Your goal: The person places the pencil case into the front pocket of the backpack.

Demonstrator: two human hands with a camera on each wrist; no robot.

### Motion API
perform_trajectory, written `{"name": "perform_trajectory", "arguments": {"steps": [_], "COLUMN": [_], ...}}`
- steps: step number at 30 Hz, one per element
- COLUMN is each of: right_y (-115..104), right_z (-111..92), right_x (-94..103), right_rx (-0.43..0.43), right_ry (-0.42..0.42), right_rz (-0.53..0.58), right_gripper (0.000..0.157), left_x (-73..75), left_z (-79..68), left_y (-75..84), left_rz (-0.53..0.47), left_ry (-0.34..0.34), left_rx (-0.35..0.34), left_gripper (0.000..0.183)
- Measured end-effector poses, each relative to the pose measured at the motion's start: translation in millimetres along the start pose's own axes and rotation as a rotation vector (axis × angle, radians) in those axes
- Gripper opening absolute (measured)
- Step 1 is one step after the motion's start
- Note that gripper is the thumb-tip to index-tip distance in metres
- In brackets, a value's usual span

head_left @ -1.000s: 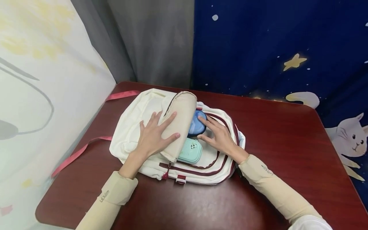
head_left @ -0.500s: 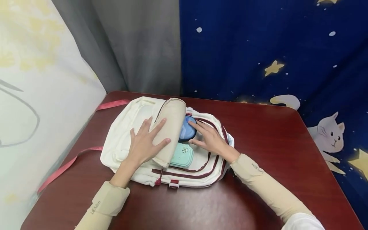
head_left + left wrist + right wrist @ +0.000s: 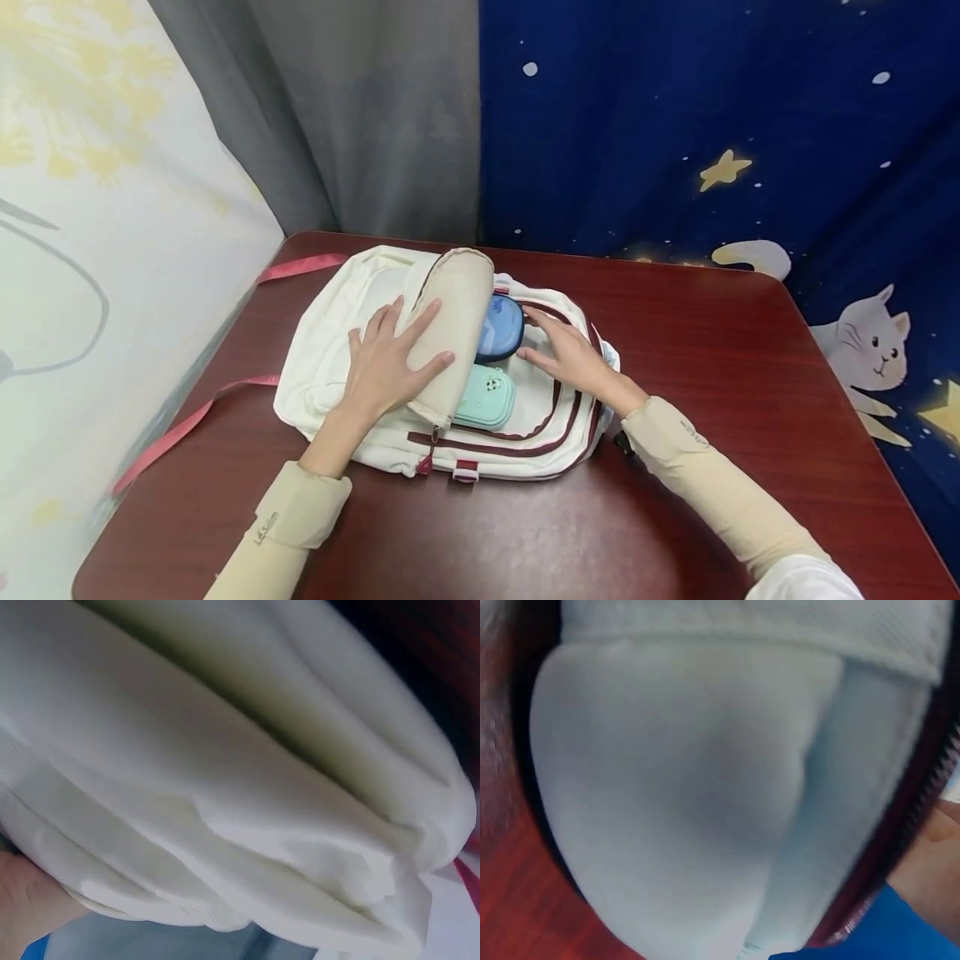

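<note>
A white backpack [image 3: 330,333] with dark red zips lies on the table, its front pocket folded back in a beige-lined flap [image 3: 450,325]. My left hand [image 3: 382,367] rests on that flap, fingers spread wide. Inside the opened pocket sit a blue rounded case [image 3: 502,329] and, nearer me, a mint-green case [image 3: 486,400] with a small football on it; the flap hides the left part of both. At the blue case's right edge is my right hand [image 3: 566,358], its fingers and thumb loosely extended. In the left wrist view, white folds of the backpack [image 3: 187,765] fill most of the picture.
The dark red table [image 3: 712,350] carries the backpack. Pink straps [image 3: 187,433] trail off to the left. Behind the table hang a grey curtain [image 3: 390,117] and a blue starry curtain [image 3: 637,125]; a pale painted wall hanging [image 3: 90,275] stands along the left.
My right fingers have drawn back from the top of the blue case to its right edge. My left hand stays on the flap. The head view has shifted slightly.
</note>
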State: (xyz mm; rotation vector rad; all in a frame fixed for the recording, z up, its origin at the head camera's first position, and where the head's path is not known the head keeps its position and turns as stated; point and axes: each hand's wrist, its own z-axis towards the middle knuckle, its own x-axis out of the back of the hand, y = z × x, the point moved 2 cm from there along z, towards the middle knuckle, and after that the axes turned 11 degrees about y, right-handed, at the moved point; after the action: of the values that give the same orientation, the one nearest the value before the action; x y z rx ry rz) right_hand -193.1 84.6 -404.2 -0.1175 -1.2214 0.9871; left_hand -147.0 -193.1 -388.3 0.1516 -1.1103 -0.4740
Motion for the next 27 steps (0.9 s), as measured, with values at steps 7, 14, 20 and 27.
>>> {"name": "perform_trajectory", "arguments": {"steps": [7,14,20,27], "right_y": [3.6,4.9,9.4,10.3], "right_z": [-3.1,-1.4,-3.9,-6.0], "right_x": [-4.2,-2.8,-1.4,-5.6], "right_rx": [-0.012,-0.015,-0.026,0.018], "right_ry": [0.02,0.034,0.082,0.111], "right_rz": [-0.01,0.027,0.042,0.084], "right_gripper": [0.068,0.067,0.066,0.065], "left_x": [5.3,5.2,2.8,-1.1], "left_z": [-0.1,3.1,3.4,-2.8], "left_y": [-16.2,-17.9,-13.5,-10.2], "left_rz": [-0.03,-0.077,-0.105,-0.129], "left_ry": [-0.058,-0.062,-0.038,-0.013], "left_rx": [-0.043,-0.022,-0.07,-0.08], "left_gripper": [0.069,0.068,0.068,0.07]}}
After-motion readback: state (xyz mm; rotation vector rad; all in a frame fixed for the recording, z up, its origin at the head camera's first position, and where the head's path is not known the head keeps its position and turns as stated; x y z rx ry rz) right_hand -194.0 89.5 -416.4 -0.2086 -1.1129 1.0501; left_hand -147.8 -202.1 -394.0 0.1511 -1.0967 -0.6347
